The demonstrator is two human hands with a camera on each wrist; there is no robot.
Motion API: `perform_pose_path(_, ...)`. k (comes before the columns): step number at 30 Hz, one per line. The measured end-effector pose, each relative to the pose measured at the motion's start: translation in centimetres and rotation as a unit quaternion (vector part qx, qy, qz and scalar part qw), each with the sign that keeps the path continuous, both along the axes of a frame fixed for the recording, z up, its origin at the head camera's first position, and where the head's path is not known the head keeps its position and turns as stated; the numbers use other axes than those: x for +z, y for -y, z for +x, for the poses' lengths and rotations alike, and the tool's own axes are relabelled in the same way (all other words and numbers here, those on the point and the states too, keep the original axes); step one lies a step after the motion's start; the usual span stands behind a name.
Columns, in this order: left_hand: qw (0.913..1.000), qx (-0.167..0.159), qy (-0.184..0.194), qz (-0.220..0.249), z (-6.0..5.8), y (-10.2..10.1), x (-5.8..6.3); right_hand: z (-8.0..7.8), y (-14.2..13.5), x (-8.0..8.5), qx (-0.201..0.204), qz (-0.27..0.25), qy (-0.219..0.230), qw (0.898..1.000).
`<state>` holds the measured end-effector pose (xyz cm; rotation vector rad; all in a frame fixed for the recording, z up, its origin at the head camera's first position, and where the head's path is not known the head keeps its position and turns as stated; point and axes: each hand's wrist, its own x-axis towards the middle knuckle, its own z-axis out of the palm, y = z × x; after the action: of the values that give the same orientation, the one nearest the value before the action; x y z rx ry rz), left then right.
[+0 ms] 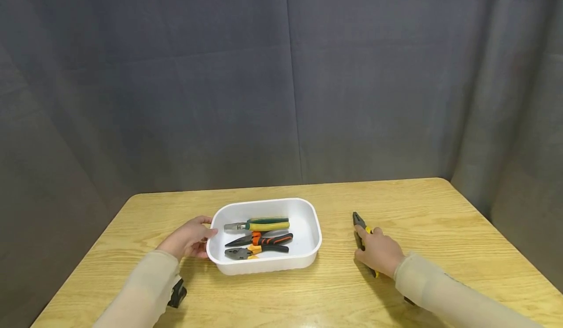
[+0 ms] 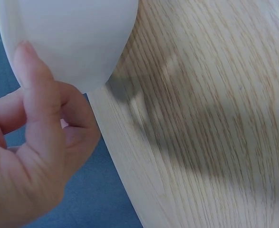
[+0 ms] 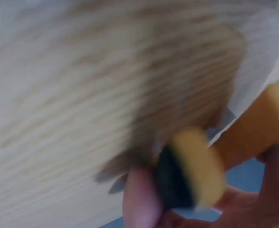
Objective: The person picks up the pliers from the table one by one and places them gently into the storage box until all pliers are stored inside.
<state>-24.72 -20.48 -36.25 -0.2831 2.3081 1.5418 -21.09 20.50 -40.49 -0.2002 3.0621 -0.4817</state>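
Note:
A white plastic tray (image 1: 306,225) stands at the middle of the table. Three pliers lie in it: a pair with green and yellow handles (image 1: 268,227), long-nose pliers with orange and black handles (image 1: 274,240), and a dark-jawed pair with black and yellow handles (image 1: 238,253). My left hand (image 1: 191,237) grips the tray's left end, thumb over the rim, as the left wrist view also shows. To the right of the tray, my right hand (image 1: 380,252) holds pliers (image 1: 358,218) with yellow and black handles, their dark jaws pointing away from me. Those handles are blurred in the right wrist view.
The wooden table (image 1: 334,294) has rounded far corners. Dark grey curtains (image 1: 281,83) hang behind it and along both sides. A small black object (image 1: 177,294) shows by the left wrist.

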Motion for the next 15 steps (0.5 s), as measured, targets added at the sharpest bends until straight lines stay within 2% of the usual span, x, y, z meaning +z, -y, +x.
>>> perform_pose_path(5, 1.0000, -0.001, 0.002, 0.002, -0.02, 0.02, -0.04, 0.06, -0.11, 0.29, -0.018, 0.047, -0.019, 0.999)
perform_pose_path(9, 0.9999, 0.001, 0.005, 0.009, 0.05, 0.13, -0.11, -0.06, -0.23, 0.18, -0.015, 0.071, -0.041, 0.997)
perform_pose_path(15, 0.9999, 0.003, 0.007, 0.012, 0.07, -0.04, 0.04, -0.24, -0.58, -0.07, -0.025, 0.064, -0.056, 0.996)
